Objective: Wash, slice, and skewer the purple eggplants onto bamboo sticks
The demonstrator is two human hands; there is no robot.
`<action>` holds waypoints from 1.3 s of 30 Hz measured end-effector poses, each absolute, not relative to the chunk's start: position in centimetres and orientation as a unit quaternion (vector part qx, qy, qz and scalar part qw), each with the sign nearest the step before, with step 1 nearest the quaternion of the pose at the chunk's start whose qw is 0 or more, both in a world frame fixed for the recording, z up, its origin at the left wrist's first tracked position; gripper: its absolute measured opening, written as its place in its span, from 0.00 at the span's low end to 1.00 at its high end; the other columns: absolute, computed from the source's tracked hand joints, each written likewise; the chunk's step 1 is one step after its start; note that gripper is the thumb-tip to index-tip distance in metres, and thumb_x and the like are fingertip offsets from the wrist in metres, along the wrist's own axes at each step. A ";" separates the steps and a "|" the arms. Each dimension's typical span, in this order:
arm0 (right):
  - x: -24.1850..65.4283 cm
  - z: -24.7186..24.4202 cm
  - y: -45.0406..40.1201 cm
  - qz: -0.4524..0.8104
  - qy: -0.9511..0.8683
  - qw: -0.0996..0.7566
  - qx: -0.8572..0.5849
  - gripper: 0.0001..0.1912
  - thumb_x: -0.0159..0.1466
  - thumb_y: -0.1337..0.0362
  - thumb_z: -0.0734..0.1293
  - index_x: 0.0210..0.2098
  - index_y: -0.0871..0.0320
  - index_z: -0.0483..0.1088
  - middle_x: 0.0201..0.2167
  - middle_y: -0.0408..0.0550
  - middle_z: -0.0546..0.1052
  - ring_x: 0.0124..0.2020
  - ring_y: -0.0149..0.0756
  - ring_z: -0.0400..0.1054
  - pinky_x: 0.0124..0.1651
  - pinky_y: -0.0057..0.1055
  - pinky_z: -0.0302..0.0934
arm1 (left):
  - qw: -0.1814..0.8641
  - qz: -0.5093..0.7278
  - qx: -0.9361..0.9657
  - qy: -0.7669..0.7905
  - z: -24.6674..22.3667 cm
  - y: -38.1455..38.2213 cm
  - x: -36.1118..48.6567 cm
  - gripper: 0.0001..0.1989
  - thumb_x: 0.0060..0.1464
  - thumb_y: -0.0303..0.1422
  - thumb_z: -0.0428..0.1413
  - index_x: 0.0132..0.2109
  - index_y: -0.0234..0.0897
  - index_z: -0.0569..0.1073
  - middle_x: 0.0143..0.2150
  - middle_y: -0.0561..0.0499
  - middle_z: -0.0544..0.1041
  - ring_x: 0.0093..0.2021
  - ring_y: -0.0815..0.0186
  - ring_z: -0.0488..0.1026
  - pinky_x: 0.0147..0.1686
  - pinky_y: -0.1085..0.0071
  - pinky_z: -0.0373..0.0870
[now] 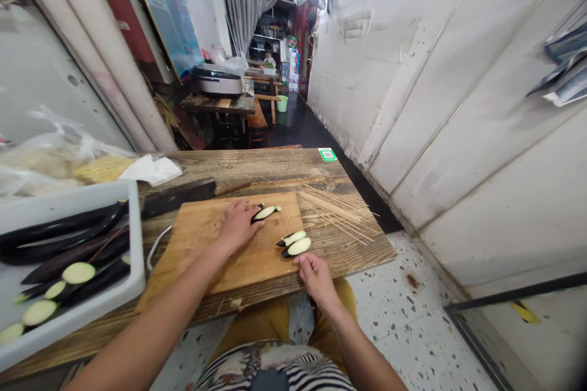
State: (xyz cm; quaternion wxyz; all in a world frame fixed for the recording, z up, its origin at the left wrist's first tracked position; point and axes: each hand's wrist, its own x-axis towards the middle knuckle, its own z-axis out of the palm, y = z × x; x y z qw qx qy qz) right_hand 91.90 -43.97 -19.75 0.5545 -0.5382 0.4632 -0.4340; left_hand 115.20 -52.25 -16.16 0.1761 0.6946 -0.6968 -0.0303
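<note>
My left hand [237, 224] rests on the wooden cutting board [206, 269], its thumb and fingers about the dark end of a cut eggplant piece [266, 213] with its pale face up. Near the board's right edge lie two more eggplant pieces [299, 247] side by side, cut faces up. Just below them is my right hand [315, 275], thumb and fingertips pinched together. Anything thin inside that pinch is too small to make out. Loose bamboo skewers [337, 206] lie fanned out on the table to the right of the board.
A white tray [139, 238] on the left holds whole and cut eggplants. Behind the board lies a broad dark cleaver [178, 195] with a wooden handle. Plastic bags [59, 156] and white tissue [153, 169] are at back left. A green QR card [327, 154] sits at the table's far corner.
</note>
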 end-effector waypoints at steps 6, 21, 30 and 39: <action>91.9 -20.0 -43.9 -0.429 0.468 0.555 -0.538 0.20 0.61 0.49 0.60 0.30 0.60 0.70 0.12 0.33 0.54 0.14 0.24 0.44 0.18 0.23 0.39 | 0.184 -0.040 0.691 -0.698 -16.6 -53.3 114.0 0.13 0.49 0.36 0.56 0.43 0.42 0.76 0.61 0.40 0.62 0.61 0.45 0.52 0.52 0.50 0.50; 91.7 -16.7 -41.1 -0.403 0.441 0.571 -0.563 0.20 0.63 0.49 0.59 0.32 0.60 0.69 0.13 0.34 0.54 0.15 0.25 0.45 0.19 0.24 0.41 | 0.569 -0.538 0.547 -0.294 -13.5 -50.7 113.5 0.12 0.41 0.27 0.62 0.34 0.35 0.68 0.30 0.50 0.75 0.32 0.65 0.74 0.37 0.65 0.71; 91.8 -15.5 -39.9 -0.355 0.457 0.512 -0.635 0.16 0.64 0.58 0.57 0.29 0.60 0.70 0.16 0.38 0.58 0.19 0.28 0.51 0.22 0.24 0.46 | 0.570 -0.647 0.481 -0.162 -12.8 -49.6 111.9 0.06 0.52 0.21 0.54 0.40 0.28 0.71 0.40 0.36 0.78 0.37 0.58 0.78 0.39 0.64 0.76; 91.8 -16.0 -39.9 -0.350 0.463 0.494 -0.648 0.16 0.64 0.59 0.57 0.29 0.60 0.70 0.16 0.39 0.59 0.19 0.29 0.52 0.22 0.25 0.46 | 0.600 -0.635 0.476 -0.103 -12.7 -49.5 111.6 0.06 0.53 0.18 0.51 0.39 0.25 0.71 0.34 0.39 0.79 0.34 0.60 0.78 0.37 0.67 0.77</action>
